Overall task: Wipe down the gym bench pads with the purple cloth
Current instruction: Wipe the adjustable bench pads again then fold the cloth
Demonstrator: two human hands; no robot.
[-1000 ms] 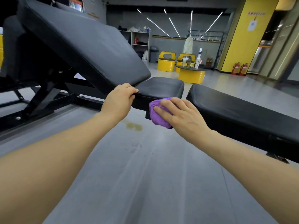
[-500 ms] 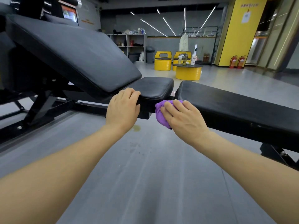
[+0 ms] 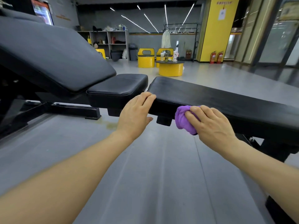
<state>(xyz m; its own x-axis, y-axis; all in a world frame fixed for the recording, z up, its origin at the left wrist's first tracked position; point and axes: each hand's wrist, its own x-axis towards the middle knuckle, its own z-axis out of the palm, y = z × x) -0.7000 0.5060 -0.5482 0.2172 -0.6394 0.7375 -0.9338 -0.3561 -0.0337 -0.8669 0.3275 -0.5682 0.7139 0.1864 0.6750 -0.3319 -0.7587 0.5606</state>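
Note:
A flat black bench pad (image 3: 218,101) runs from the centre to the right. My right hand (image 3: 212,125) presses the bunched purple cloth (image 3: 183,120) against its near side edge. My left hand (image 3: 135,112) grips the pad's near left corner, fingers curled over the top, thumb below. To the left stand a small black seat pad (image 3: 118,86) and an inclined black back pad (image 3: 48,57) of a second bench.
Black bench frames and feet (image 3: 72,109) stand on the grey floor, with a yellowish stain (image 3: 111,125) near them. Yellow drum seats and a round yellow table (image 3: 170,68) with bottles stand farther back. Shelves, a yellow pillar and fire extinguishers line the rear.
Both hands have shifted right, from the small seat pad to the flat bench pad. The cloth now presses on the flat pad's side edge, and my left hand grips its corner.

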